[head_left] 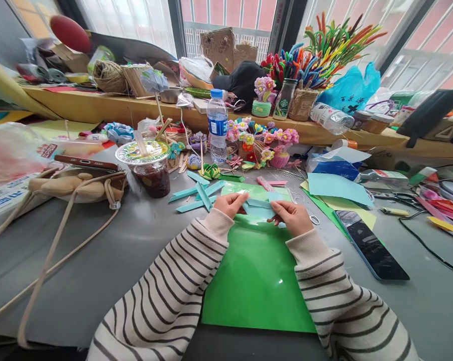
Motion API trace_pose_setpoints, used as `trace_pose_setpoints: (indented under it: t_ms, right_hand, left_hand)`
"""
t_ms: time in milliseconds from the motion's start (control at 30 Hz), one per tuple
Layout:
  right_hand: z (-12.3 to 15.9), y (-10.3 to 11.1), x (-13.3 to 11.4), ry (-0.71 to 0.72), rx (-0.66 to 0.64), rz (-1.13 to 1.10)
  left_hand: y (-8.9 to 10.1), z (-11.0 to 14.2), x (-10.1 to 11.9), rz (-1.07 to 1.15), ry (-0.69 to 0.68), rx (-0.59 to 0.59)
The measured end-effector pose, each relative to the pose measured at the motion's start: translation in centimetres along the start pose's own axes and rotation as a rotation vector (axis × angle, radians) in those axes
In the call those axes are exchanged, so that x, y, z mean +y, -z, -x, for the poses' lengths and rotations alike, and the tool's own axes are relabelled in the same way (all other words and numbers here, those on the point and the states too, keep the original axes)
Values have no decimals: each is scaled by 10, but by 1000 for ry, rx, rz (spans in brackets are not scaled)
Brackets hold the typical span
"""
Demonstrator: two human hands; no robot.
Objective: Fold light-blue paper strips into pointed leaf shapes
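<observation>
Between my two hands stretches a light blue paper strip (259,203), held above a glossy green sheet (256,281). My left hand (232,204) pinches its left end, thumb against fingers. At the other end my right hand (292,216) grips the strip the same way. Several folded blue paper strips (202,195) lie crossed on the table just left of my left hand. A pink ruler-like strip (264,184) rests beyond my hands. Close to my right hand, scissors show only a handle loop (314,220).
A dark drink cup (151,173) and a beige bag (79,185) stand left. Behind are a water bottle (217,125) and pipe-cleaner flowers (264,138). To the right lie a phone (371,245), blue paper (339,189) and a black cable (429,248). A cluttered ledge (196,113) runs along the windows.
</observation>
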State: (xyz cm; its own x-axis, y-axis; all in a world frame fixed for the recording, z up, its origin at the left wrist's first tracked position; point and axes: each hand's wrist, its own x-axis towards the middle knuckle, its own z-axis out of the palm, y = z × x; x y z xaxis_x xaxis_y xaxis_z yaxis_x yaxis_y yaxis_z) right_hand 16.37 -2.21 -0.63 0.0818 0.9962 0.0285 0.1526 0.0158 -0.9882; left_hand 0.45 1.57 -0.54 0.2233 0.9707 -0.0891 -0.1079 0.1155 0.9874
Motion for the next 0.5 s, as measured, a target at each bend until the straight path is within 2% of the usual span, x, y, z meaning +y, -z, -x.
trace_pose_setpoints:
  t_ms: [133,333,400,500]
  right_hand:
    - [1,-3,0,-12,-35,-53]
    - [5,-7,-5,-34,-142,10]
    - [6,-8,-7,-23,-170,81]
    - [7,-9,-9,29,-180,167]
  left_hand:
    - [-1,2,1,-67,8,-42]
    - [-1,5,7,17,-14,73]
    - [-1,5,8,-4,-18,43]
    - [0,6,6,-73,-14,-69]
